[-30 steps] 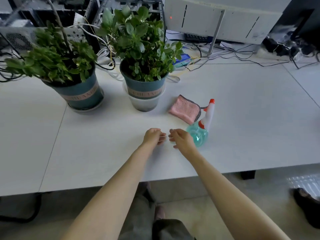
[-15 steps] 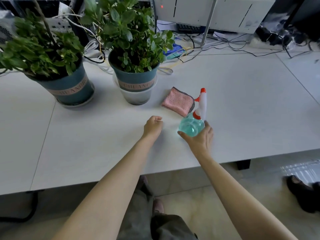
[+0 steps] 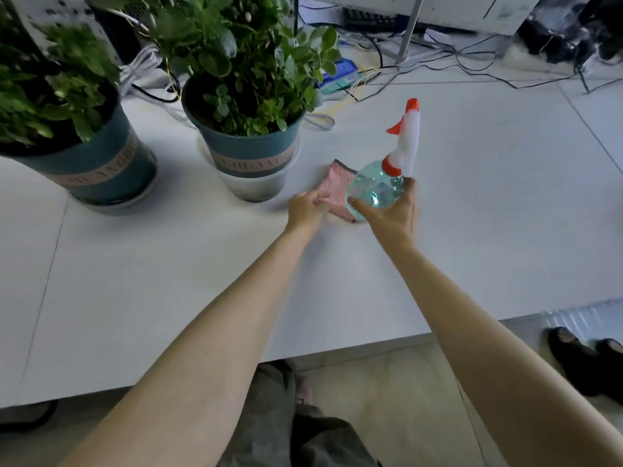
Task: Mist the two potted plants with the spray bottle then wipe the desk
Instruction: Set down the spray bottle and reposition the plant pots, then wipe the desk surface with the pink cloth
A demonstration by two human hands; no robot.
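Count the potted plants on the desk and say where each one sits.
2. One potted plant stands at the desk's far left, cut off by the frame edge. The other potted plant stands to its right, just left of the pink cloth. None seems hidden.

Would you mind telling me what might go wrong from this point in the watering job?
The right hand cups the spray bottle by its round base, not the trigger, so it may slip during regripping. Mist aimed at the right plant could drift onto the cables behind it. The left hand is already on the pink cloth, before any misting.
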